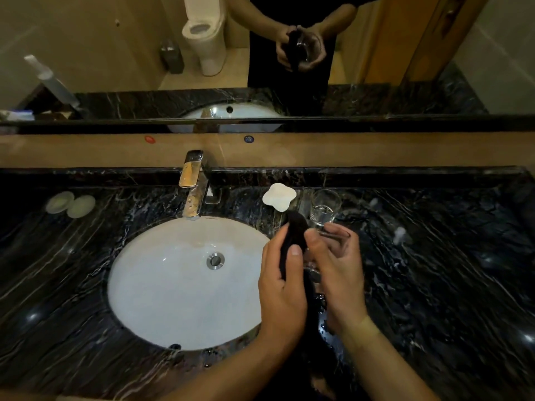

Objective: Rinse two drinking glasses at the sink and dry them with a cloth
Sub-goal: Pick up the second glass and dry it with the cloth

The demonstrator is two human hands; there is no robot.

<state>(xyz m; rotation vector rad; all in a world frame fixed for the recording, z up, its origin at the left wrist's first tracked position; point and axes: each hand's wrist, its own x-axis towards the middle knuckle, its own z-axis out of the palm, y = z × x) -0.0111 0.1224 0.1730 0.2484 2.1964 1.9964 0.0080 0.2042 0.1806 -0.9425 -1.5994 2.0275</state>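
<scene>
Two glasses in play: right hand (337, 273) cradles one glass (333, 238), left hand (282, 280) pinches the dark cloth (295, 241) against it. Best to turn the glass steadily, keeping clear of the second glass (324, 208) near the desk's back edge.

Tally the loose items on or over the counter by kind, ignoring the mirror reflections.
Glasses: 2, one held, one standing
Cloth: 1
White dish: 1
Round pale discs: 2
Total: 6

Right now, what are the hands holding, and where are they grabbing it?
The right hand holds a clear glass around its side. The left hand grips a dark cloth at its bunched middle, pressing it against the glass.
</scene>
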